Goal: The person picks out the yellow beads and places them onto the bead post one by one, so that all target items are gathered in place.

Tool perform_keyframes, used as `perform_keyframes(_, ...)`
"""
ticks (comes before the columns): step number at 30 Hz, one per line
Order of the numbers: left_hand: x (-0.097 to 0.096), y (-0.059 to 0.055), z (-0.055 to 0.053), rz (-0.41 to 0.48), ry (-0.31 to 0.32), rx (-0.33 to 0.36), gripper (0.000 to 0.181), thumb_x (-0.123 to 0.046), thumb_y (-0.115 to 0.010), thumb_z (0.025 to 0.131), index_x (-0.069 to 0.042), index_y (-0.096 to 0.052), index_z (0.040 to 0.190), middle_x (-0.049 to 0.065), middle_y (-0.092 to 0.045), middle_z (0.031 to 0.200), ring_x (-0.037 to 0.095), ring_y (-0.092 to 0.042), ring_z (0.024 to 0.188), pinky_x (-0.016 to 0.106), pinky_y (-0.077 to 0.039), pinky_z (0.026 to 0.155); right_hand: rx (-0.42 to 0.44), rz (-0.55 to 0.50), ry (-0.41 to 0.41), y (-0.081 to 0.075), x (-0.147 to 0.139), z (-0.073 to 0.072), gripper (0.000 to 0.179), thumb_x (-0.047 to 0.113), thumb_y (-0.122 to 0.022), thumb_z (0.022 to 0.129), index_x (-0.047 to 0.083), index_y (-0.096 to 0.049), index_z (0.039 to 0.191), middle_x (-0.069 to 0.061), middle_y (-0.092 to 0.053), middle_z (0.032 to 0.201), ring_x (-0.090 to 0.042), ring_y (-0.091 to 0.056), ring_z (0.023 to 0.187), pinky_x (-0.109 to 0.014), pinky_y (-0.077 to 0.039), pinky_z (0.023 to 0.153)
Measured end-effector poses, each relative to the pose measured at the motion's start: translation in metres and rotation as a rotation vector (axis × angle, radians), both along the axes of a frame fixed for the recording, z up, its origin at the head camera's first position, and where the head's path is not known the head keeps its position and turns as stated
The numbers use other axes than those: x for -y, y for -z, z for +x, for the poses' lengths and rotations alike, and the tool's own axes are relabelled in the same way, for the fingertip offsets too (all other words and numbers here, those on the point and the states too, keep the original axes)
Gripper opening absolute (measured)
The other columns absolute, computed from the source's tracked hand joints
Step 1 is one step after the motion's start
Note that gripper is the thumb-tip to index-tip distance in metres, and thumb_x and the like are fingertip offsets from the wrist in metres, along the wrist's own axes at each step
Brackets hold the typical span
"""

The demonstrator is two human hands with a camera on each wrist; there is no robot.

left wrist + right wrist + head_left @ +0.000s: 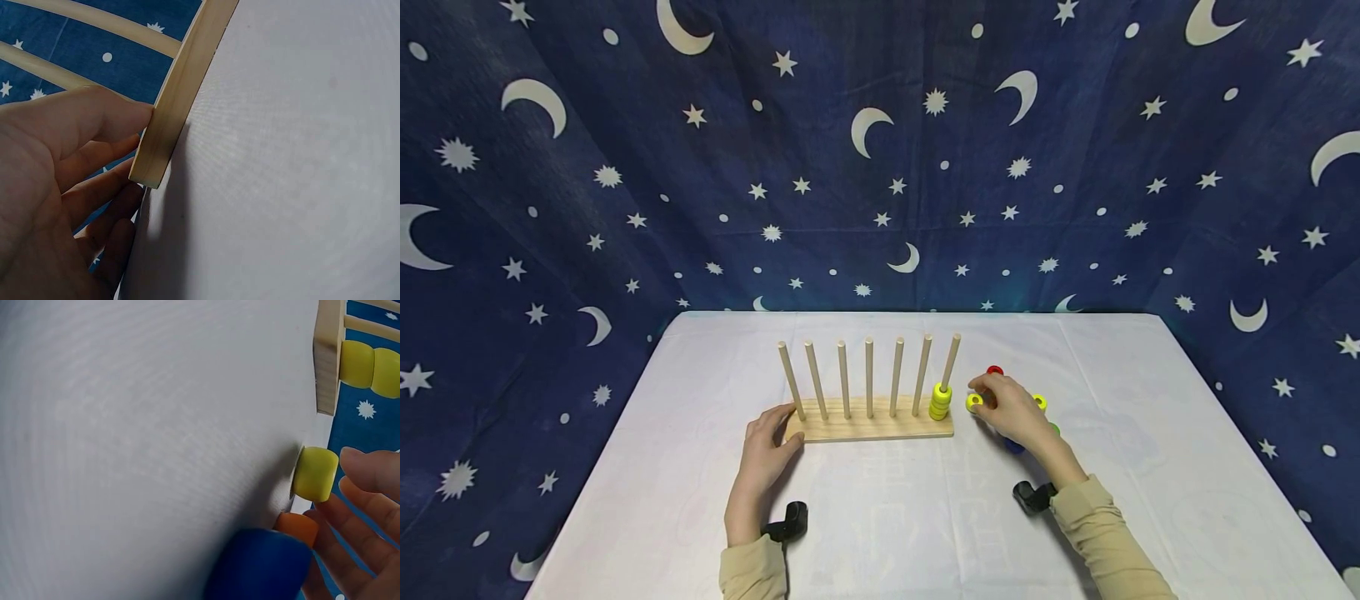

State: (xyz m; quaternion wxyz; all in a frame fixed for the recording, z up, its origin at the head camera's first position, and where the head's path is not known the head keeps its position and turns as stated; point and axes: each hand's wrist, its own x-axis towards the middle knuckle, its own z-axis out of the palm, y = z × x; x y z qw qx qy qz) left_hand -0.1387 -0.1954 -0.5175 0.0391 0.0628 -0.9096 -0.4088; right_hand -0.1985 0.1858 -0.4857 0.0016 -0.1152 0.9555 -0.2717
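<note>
At its left end, a wooden peg stand (872, 428) is gripped by my left hand (764, 450), thumb at the front edge and fingers behind. The left wrist view shows that thumb on the end of the base (164, 131). Yellow beads (940, 402) are stacked on the rightmost peg; the other pegs are bare. My right hand (1011, 410) hovers over loose beads right of the stand. Its thumb and fingers are spread around a yellow bead (315, 474) lying on the table, with a small gap at the thumb. An orange bead (297, 527) and a blue bead (259, 565) lie close by.
Near the right hand lie a red bead (995, 370), another yellow bead (1040, 402) and a green bead (1056, 429), partly hidden. A white cloth covers the table (895, 525). Behind it hangs a dark blue curtain (820, 150) with moons and stars.
</note>
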Motion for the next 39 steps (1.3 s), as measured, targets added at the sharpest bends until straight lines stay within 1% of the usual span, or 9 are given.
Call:
perform_keyframes(3, -0.0001, 0.0006, -0.0003, -0.002, 0.001, 0.007, 0.052, -0.014, -0.065, 0.084, -0.007, -0.053, 0.135, 0.016, -0.049, 0.142, 0.035, -0.038, 0.130, 0.058, -0.032, 0.109, 0.011, 0.015, 0.006, 0.0020, 0.0004, -0.0004, 0.034, 0.017, -0.073, 0.082, 0.009, -0.065, 0.114, -0.005, -0.066, 0.098, -0.017, -0.055, 0.083, -0.034, -0.048, 0.074)
perform_keyframes(7, 0.0000, 0.0006, 0.0000, -0.002, 0.004, 0.007, 0.052, -0.013, -0.065, 0.085, -0.007, -0.053, 0.135, 0.016, -0.049, 0.142, 0.035, -0.038, 0.130, 0.058, -0.032, 0.109, 0.012, 0.024, 0.008, 0.0045, 0.0009, -0.0001, 0.033, 0.017, -0.074, 0.082, 0.009, -0.065, 0.113, -0.005, -0.066, 0.099, -0.017, -0.055, 0.083, -0.035, -0.049, 0.075)
perform_keyframes(15, 0.0002, 0.0016, -0.0006, -0.001, -0.001, 0.008, 0.052, -0.013, -0.065, 0.085, -0.007, -0.054, 0.135, 0.016, -0.049, 0.142, 0.036, -0.038, 0.131, 0.058, -0.032, 0.109, -0.014, 0.050, -0.004, 0.0075, 0.0016, 0.0001, 0.032, 0.017, -0.074, 0.082, 0.009, -0.066, 0.112, -0.007, -0.068, 0.105, -0.019, -0.056, 0.086, -0.039, -0.051, 0.079)
perform_keyframes(24, -0.0005, 0.0006, -0.0004, -0.003, -0.005, 0.015, 0.054, -0.016, -0.065, 0.084, -0.007, -0.053, 0.135, 0.016, -0.049, 0.143, 0.035, -0.037, 0.131, 0.058, -0.031, 0.110, -0.034, 0.073, -0.010, 0.0082, 0.0016, -0.0014, 0.029, 0.015, -0.074, 0.081, 0.008, -0.066, 0.109, -0.006, -0.068, 0.101, -0.019, -0.055, 0.085, -0.038, -0.050, 0.077)
perform_keyframes(30, 0.0003, 0.0010, 0.0000, -0.008, 0.003, 0.000, 0.052, -0.013, -0.064, 0.084, -0.007, -0.054, 0.134, 0.016, -0.050, 0.142, 0.037, -0.038, 0.131, 0.058, -0.032, 0.109, -0.024, 0.063, -0.006, 0.0084, 0.0018, -0.0015, 0.029, 0.016, -0.074, 0.082, 0.009, -0.066, 0.109, -0.007, -0.067, 0.103, -0.019, -0.056, 0.087, -0.040, -0.050, 0.079)
perform_keyframes(33, 0.0005, 0.0009, -0.0002, -0.007, 0.010, 0.004, 0.051, -0.013, -0.064, 0.085, -0.007, -0.053, 0.135, 0.016, -0.049, 0.142, 0.036, -0.038, 0.131, 0.058, -0.032, 0.109, -0.009, 0.053, 0.009, 0.0077, 0.0016, -0.0005, 0.031, 0.018, -0.074, 0.082, 0.009, -0.066, 0.111, -0.007, -0.067, 0.103, -0.019, -0.056, 0.086, -0.040, -0.051, 0.079)
perform_keyframes(36, 0.0003, 0.0017, -0.0008, -0.004, 0.010, 0.004, 0.052, -0.013, -0.064, 0.085, -0.007, -0.053, 0.135, 0.016, -0.049, 0.143, 0.036, -0.038, 0.131, 0.057, -0.032, 0.109, 0.000, 0.043, 0.019, 0.0064, 0.0010, 0.0005, 0.032, 0.019, -0.074, 0.082, 0.009, -0.065, 0.112, -0.007, -0.066, 0.100, -0.019, -0.055, 0.085, -0.039, -0.050, 0.078)
perform_keyframes(39, 0.0004, 0.0013, -0.0004, -0.003, 0.010, 0.001, 0.051, -0.013, -0.064, 0.085, -0.007, -0.054, 0.135, 0.016, -0.049, 0.142, 0.036, -0.038, 0.131, 0.057, -0.032, 0.109, -0.002, 0.036, 0.025, 0.0051, -0.0001, 0.0006, 0.033, 0.020, -0.074, 0.083, 0.009, -0.065, 0.112, -0.006, -0.065, 0.097, -0.018, -0.054, 0.083, -0.035, -0.048, 0.074)
